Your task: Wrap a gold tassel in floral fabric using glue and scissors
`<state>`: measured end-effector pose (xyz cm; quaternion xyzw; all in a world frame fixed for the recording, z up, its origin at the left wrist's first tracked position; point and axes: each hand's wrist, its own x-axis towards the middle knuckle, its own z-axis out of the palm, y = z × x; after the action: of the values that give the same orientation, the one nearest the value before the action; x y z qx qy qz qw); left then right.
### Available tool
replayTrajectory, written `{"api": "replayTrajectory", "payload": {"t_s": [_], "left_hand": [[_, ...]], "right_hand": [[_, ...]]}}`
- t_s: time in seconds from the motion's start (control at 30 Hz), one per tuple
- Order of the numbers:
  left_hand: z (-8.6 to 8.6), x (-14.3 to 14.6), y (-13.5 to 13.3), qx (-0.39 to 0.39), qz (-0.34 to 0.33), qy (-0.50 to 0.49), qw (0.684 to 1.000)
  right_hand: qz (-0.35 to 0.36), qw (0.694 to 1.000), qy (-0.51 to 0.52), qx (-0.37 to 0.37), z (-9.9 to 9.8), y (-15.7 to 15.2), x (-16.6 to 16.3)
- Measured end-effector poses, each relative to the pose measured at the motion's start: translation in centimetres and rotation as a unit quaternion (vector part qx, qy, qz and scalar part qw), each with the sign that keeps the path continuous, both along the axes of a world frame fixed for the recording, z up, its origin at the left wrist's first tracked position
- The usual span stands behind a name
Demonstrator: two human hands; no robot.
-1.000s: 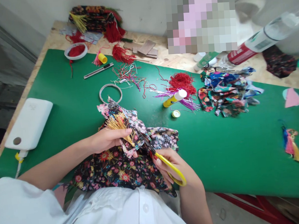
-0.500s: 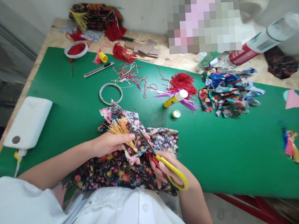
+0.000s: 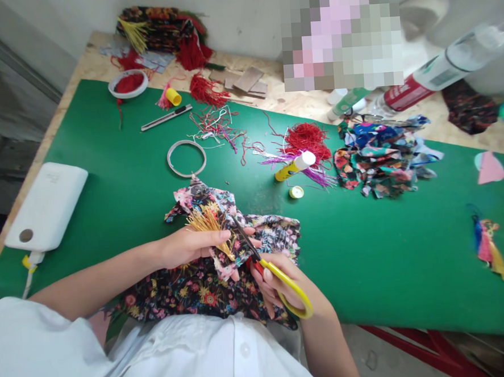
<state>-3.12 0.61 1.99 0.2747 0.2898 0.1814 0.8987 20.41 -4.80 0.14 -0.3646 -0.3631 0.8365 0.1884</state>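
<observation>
My left hand (image 3: 191,243) is closed on a golden-yellow tassel (image 3: 206,221) and a piece of flowered fabric (image 3: 224,197), its thumb pressing on top. In my right hand (image 3: 277,281) is a pair of scissors (image 3: 288,286) with yellow and red handles. The dark blades point up and left and lie against the fabric by my left fingers; whether they cut into it I cannot tell. A larger black flowered cloth (image 3: 168,293) spreads below my hands, against my body.
Ahead on the green mat (image 3: 392,248) are a tape ring (image 3: 186,142), a glue stick (image 3: 295,166), its cap (image 3: 296,192), red threads (image 3: 306,142) and fabric scraps (image 3: 387,166). A utility knife (image 3: 166,118) lies farther back. At left rests a white power bank (image 3: 48,206).
My left hand, with the tassel and fabric piece, has shifted slightly right. The scissors have moved very slightly left, their blades still against the fabric.
</observation>
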Motion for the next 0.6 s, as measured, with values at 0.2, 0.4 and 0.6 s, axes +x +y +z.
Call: {"api": "replayTrajectory", "payload": {"t_s": [0.2,0.4,0.6], "left_hand": [[-1.0,-0.1,-0.3,0.006,0.005,-0.027,1.000],[-1.0,-0.1,-0.2,0.028,-0.009,-0.008,1.000],[0.1,-0.2,0.1,0.197,0.023,0.204,0.959]], "right_hand": [[-0.011,1.000,0.007,-0.008,-0.6,-0.3,-0.1],[-0.006,1.000,0.019,0.008,-1.0,-0.3,0.0],[-0.012,0.999,0.010,0.044,-1.3,-0.3,0.0]]}}
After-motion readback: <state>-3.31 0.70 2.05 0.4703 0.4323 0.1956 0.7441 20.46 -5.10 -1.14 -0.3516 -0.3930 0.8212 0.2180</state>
